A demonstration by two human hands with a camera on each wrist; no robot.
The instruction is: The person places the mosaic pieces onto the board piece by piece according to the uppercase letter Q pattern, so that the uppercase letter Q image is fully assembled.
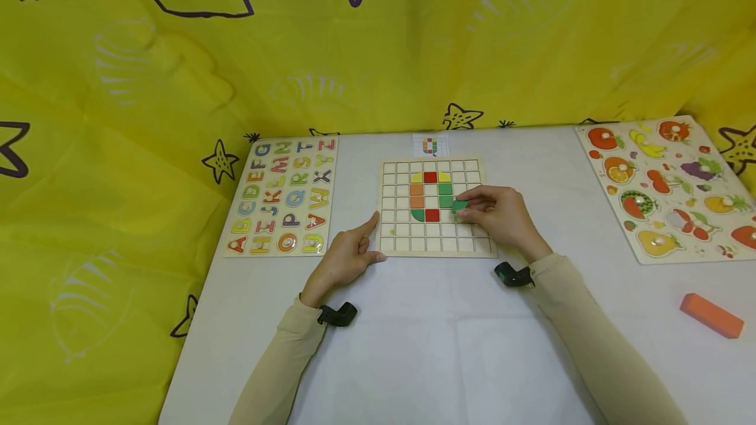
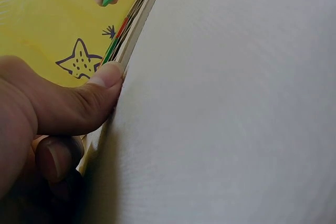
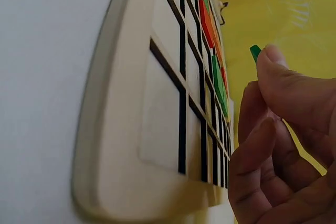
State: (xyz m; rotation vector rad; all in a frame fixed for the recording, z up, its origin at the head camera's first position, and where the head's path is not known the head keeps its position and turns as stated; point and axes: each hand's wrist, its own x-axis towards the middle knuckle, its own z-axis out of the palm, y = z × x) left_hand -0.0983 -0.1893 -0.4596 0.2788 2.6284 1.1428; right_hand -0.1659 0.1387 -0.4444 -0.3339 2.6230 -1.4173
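Note:
A wooden grid board (image 1: 434, 251) lies flat on the table with coloured tiles in its squares: red, orange, yellow and green. They form a ring with pale squares inside it. My right hand (image 1: 493, 215) pinches a small green tile (image 1: 459, 206) between thumb and fingertips, over the right half of the board. In the right wrist view that green tile (image 3: 255, 52) shows edge-on, raised above the grid. My left hand (image 1: 348, 254) touches the board's near left corner, index finger along the left side and thumb on the front edge; the thumb (image 2: 100, 90) shows closely in the left wrist view.
A small pattern card (image 1: 430, 145) lies behind the board. To the left is an alphabet puzzle board (image 1: 277, 199); to the right, a fruit puzzle board (image 1: 673, 189). An orange block (image 1: 711, 315) sits at the near right. A yellow curtain (image 1: 354, 51) hangs behind the table.

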